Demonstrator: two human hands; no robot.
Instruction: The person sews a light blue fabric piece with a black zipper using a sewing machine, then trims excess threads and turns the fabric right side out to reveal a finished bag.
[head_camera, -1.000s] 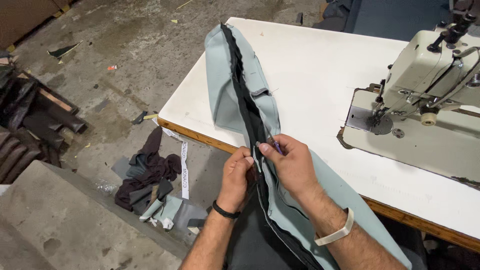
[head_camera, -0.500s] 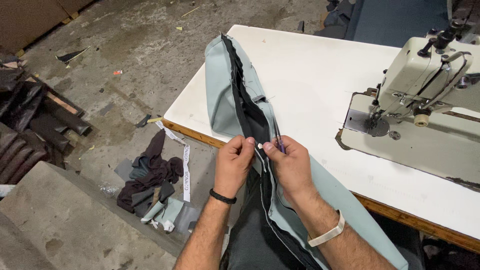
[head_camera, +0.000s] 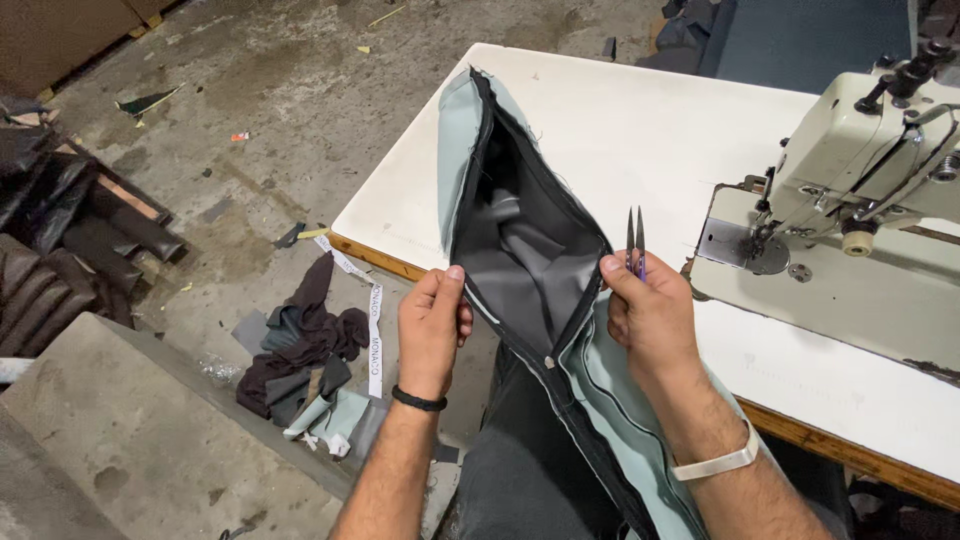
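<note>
Head view: white printed ribbon strip (head_camera: 373, 325) lying on concrete floor (head_camera: 260, 130) among dark and pale fabric scraps (head_camera: 300, 365); small red scrap (head_camera: 240, 136) farther off.

Pale grey-green cover (head_camera: 455, 150) with dark grey lining, frayed black edge, spread open from white tabletop (head_camera: 620, 130) down to lap.

Left hand (head_camera: 432, 330) pinching left edge of opening. Right hand (head_camera: 650, 310) gripping right edge, also clutching thin pointed snips (head_camera: 635, 240), tips up.

Cream sewing machine (head_camera: 860, 160) at right, metal plate beneath needle.
</note>
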